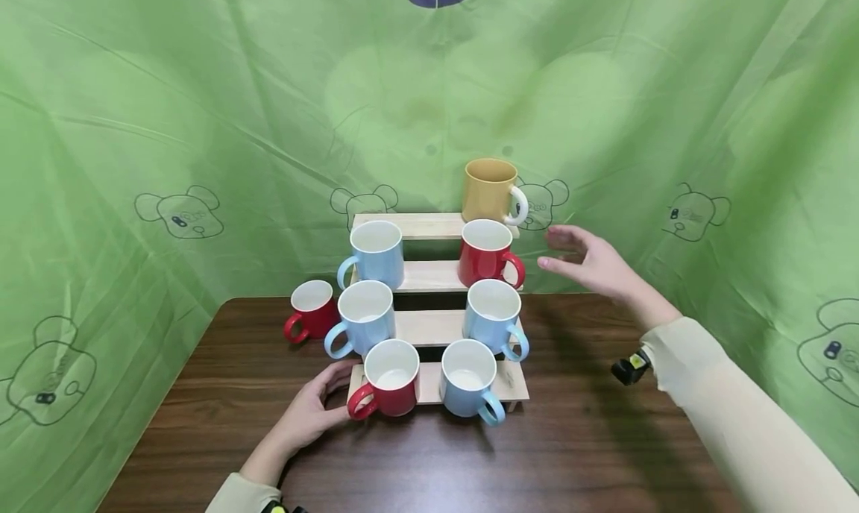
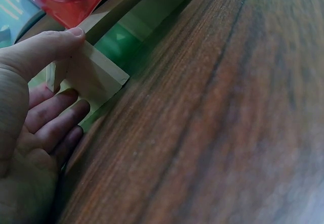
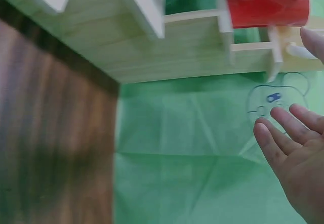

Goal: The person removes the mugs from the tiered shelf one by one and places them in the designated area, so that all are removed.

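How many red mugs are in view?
3. One red mug stands on the table, left of the rack; a second red mug on the bottom shelf, left side; a third red mug on the second shelf from the top, right side. Others behind could be hidden.

The left wrist view's top edge crops 1 red mug (image 2: 83, 5); tiny cloth lettering (image 1: 192, 216) is illegible.

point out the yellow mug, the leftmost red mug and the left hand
Yellow mug (image 1: 485, 197): head view, on its outer wall.
Leftmost red mug (image 1: 320, 320): head view, on its outer wall.
Left hand (image 1: 310, 414): head view, on the middle of the hand.
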`<state>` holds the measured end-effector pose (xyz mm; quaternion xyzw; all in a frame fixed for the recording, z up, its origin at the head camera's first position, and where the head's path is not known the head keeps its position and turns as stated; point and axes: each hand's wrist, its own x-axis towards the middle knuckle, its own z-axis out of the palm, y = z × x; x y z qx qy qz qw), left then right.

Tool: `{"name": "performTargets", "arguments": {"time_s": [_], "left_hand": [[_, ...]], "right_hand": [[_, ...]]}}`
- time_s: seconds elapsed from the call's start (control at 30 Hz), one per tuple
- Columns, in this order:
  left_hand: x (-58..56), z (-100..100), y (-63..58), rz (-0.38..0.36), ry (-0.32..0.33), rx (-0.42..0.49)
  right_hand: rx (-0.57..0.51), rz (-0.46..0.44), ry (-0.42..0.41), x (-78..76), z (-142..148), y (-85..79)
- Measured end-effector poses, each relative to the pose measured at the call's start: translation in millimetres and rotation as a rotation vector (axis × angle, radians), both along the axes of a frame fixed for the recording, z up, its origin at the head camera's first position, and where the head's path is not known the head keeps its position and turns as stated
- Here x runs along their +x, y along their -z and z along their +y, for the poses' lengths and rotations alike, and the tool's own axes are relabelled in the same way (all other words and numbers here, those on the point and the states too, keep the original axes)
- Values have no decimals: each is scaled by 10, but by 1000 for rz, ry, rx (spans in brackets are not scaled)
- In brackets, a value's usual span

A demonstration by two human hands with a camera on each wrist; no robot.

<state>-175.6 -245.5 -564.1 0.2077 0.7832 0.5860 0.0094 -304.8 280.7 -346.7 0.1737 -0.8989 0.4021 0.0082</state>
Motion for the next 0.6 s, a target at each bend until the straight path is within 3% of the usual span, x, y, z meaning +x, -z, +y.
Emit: {"name": "performTargets", "arguments": {"time_s": [0.27,0.6], "left_hand": [[-3,-15,-5,3,-6,-4],[-9,0,15,2,5,-1]], "right_hand": [[-105,3,14,-184,-230,-313],[-105,15,-3,-369,-495,-646]]}}
